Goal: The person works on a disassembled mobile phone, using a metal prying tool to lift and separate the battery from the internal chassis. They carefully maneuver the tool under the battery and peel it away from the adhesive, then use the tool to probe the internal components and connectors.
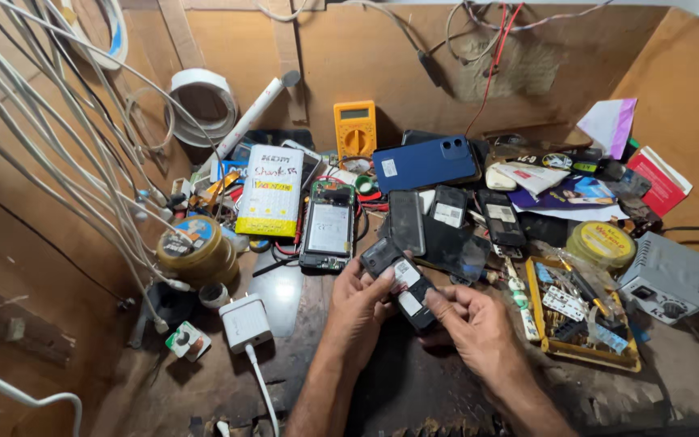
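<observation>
Both hands meet over the middle of the cluttered bench. The left hand (359, 311) and the right hand (469, 324) share one small black phone (402, 283), its back off and pale labels showing inside. The left fingers curl close around its upper end, thumb laid across the top; the right thumb and forefinger pinch its lower end, the other fingers folded under. The phone lies slanted between the two sets of fingertips, lifted just off the bench.

Just beyond the left fingertips sits an opened phone (328, 226) with its board and battery bare, and past that a yellow battery (269, 191). Beyond the right fingertips lie several dark phone backs (451, 218) and a blue phone (425, 163). To the right of the right hand stands a yellow tray (580, 350) of small parts. Left of the left wrist rests a white charger (245, 321).
</observation>
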